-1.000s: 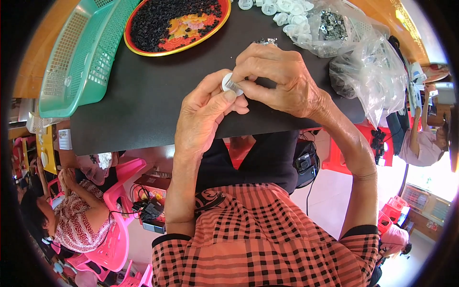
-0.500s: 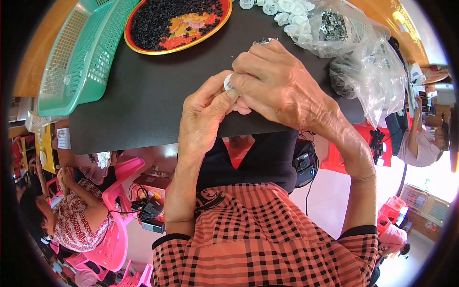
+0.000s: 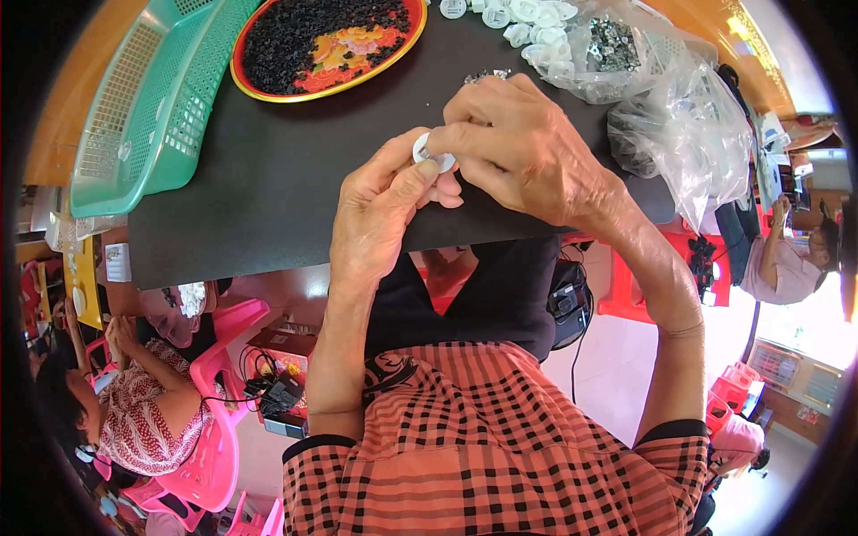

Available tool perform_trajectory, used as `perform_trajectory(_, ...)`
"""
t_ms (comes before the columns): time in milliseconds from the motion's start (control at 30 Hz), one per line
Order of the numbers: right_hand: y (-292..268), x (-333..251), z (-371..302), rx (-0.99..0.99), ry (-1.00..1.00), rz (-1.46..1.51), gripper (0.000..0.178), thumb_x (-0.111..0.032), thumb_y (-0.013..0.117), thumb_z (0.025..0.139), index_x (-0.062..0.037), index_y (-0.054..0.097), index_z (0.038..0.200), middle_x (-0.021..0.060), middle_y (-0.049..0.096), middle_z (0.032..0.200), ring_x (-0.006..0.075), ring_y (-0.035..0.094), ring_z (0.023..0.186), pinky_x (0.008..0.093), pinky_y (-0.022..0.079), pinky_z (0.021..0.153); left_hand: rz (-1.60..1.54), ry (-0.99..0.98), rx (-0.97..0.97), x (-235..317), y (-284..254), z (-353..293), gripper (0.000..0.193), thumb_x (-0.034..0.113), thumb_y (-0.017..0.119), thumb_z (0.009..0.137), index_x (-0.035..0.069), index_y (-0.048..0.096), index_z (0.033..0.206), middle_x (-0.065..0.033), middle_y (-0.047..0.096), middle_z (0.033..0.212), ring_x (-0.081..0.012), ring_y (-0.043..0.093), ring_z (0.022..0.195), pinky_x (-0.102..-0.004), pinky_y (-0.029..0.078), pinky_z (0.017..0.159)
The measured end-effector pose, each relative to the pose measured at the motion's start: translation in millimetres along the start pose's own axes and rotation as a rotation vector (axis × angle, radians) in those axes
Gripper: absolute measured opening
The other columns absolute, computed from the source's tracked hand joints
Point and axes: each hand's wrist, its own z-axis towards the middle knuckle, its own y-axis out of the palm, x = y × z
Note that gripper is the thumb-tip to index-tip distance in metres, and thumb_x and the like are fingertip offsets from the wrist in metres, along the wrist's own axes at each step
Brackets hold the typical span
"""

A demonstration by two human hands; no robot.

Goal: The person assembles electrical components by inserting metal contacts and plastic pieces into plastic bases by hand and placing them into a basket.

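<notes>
My left hand (image 3: 380, 201) pinches a small round white plastic piece (image 3: 420, 146) between thumb and fingers, above the near part of the dark table (image 3: 259, 214). Close against it on the right, my right hand (image 3: 536, 152) has its fingers curled, the index fingertip at the piece's upper rim. Whatever lies between the right fingers is hidden by the hand. Just beyond the right knuckles sits a little heap of small shiny metal parts (image 3: 487, 77). More white round pieces (image 3: 536, 13) are piled at the far right of the table.
At the far left stand a green plastic basket (image 3: 170, 134) and a red-and-yellow round tray (image 3: 308, 97) of small black parts. Clear plastic bags (image 3: 684, 134), one holding metal parts, fill the right end. A seated person (image 3: 147, 402) is at left, pink chair (image 3: 214, 447) beneath.
My right hand has lifted slightly off the white piece and shifted right, its index finger straighter, so more of the piece shows. My left hand keeps its pinch, moved slightly left.
</notes>
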Motion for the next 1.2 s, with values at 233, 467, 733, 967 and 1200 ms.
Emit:
perform_trajectory(233,9.1,-8.1,-1.1,-0.010,0.002,-0.116,0.007,-0.012,0.065,0.075,-0.0077,0.061,0.078,0.0037,0.051,0.074,0.0219,0.055,0.072,0.0364,0.042,0.063,0.162,0.163,-0.003,-9.2,3.1,-0.1,0.026,0.011,0.054,0.097,-0.004,0.058,0.118,-0.0057,0.063,0.090,-0.0119,0.062,0.080,-0.0254,0.052,0.076)
perform_trajectory(467,3.9,-6.5,-5.2,0.020,0.309,0.390,0.008,-0.006,0.059,0.080,-0.0025,0.065,0.084,0.0122,0.060,0.078,0.0291,0.060,0.069,0.0369,0.048,0.063,0.048,0.090,-0.032,-3.8,0.5,0.6,0.026,0.012,0.055,0.096,-0.004,0.059,0.116,-0.0067,0.063,0.094,-0.0121,0.062,0.080,-0.0269,0.054,0.075)
perform_trajectory(733,5.2,-10.4,-3.9,0.042,0.059,0.040,0.005,-0.008,0.061,0.079,-0.0039,0.062,0.080,0.0072,0.054,0.074,0.0255,0.056,0.069,0.0381,0.043,0.061,0.097,0.092,-0.042,-4.5,1.2,2.7,0.026,0.011,0.054,0.097,-0.004,0.059,0.116,-0.0061,0.063,0.091,-0.0118,0.062,0.079,-0.0258,0.053,0.074)
perform_trajectory(967,1.4,-17.3,-0.4,-0.087,-0.113,-0.234,0.006,-0.013,0.060,0.078,-0.0071,0.060,0.078,0.0043,0.049,0.076,0.0207,0.053,0.073,0.0348,0.038,0.065,0.192,0.124,-0.035,-6.1,3.8,-3.2,0.025,0.011,0.051,0.098,-0.005,0.058,0.116,-0.0050,0.063,0.086,-0.0110,0.062,0.078,-0.0245,0.051,0.076)
perform_trajectory(1200,2.9,-5.0,-10.0,0.021,0.236,0.367,0.015,-0.010,0.068,0.075,-0.0049,0.065,0.089,0.0061,0.058,0.085,0.0243,0.059,0.085,0.0366,0.046,0.073,0.062,0.098,-0.063,-4.7,1.0,0.1,0.025,0.007,0.048,0.098,-0.006,0.057,0.117,-0.0102,0.064,0.093,-0.0141,0.064,0.079,-0.0274,0.053,0.077)
